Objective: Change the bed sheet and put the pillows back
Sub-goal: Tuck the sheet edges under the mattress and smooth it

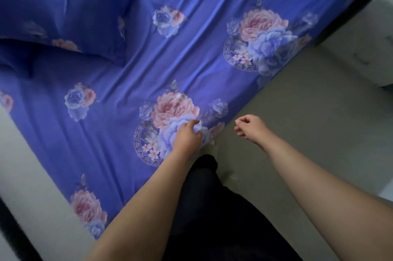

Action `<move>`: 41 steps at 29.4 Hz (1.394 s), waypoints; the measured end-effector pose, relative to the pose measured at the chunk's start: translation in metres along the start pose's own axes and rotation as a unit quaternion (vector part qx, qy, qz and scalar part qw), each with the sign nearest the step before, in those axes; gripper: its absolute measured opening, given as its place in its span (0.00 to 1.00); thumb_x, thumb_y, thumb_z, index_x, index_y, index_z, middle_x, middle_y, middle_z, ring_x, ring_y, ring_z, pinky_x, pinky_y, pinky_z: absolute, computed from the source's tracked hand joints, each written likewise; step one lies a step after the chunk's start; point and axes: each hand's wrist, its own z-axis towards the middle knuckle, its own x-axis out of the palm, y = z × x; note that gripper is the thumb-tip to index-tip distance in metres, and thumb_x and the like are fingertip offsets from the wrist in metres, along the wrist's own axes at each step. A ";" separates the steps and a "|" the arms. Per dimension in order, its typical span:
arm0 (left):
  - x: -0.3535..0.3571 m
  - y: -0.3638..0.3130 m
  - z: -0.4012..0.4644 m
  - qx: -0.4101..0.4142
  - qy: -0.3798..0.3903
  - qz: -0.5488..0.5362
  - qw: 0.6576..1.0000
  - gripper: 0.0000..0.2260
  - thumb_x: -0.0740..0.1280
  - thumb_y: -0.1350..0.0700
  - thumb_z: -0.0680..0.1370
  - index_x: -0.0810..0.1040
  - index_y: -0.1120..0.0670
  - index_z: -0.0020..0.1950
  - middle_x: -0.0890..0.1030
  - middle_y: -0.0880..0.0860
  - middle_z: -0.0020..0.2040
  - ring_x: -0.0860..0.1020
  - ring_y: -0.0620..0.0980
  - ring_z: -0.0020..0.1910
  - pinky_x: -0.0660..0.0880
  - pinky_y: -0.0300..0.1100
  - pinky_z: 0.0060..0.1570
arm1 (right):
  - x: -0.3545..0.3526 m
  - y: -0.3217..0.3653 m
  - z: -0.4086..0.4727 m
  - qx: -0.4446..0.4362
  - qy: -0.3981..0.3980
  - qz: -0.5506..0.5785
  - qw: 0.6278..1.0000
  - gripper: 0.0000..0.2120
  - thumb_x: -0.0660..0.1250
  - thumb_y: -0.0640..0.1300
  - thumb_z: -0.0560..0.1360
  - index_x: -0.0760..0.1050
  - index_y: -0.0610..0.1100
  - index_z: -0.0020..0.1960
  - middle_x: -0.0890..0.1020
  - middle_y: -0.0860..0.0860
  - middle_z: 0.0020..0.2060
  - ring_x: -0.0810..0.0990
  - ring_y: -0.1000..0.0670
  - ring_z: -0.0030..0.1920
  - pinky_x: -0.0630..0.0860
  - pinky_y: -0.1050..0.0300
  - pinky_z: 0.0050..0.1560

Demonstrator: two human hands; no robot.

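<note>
A blue bed sheet [191, 52] printed with pink and pale blue flowers covers the bed, with shallow diagonal creases across it. Two pillows in the same fabric lie at the upper left, a large one [63, 11] and a second [14, 58] partly cut off at the left edge. My left hand [188, 135] rests on the sheet at the bed's near edge, fingers loosely curled over a flower print. My right hand [251, 126] hangs over the floor just right of the bed edge, fingers loosely bent, holding nothing.
Grey floor [308, 122] runs along the right of the bed. A white piece of furniture [378, 58] stands at the far right. A pale surface [32, 175] borders the bed at lower left. My dark trouser leg [212, 207] is below the hands.
</note>
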 end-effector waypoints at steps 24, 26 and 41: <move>0.092 -0.498 0.263 -0.001 0.089 -0.035 0.995 0.14 0.62 0.55 0.79 0.74 0.53 0.65 0.78 0.55 0.58 0.79 0.59 0.53 0.75 0.47 0.53 | -0.489 0.124 0.263 0.033 -0.104 0.124 0.986 0.10 0.59 0.43 0.80 0.69 0.47 0.40 0.78 0.51 0.34 0.74 0.54 0.30 0.68 0.63 0.30; 0.107 -0.534 0.274 0.005 0.088 -0.022 0.996 0.14 0.62 0.55 0.78 0.74 0.53 0.64 0.80 0.55 0.57 0.79 0.57 0.53 0.75 0.45 0.54 | -0.533 0.131 0.280 0.028 -0.123 0.128 0.984 0.09 0.59 0.43 0.80 0.70 0.47 0.41 0.79 0.51 0.35 0.75 0.53 0.31 0.69 0.62 0.30; 0.130 -0.732 0.480 0.065 0.106 0.066 0.990 0.15 0.62 0.54 0.79 0.74 0.53 0.65 0.74 0.55 0.65 0.77 0.56 0.56 0.74 0.45 0.54 | -0.703 0.191 0.478 0.050 -0.155 0.201 0.966 0.05 0.62 0.46 0.78 0.74 0.48 0.46 0.82 0.50 0.39 0.80 0.52 0.35 0.73 0.61 0.34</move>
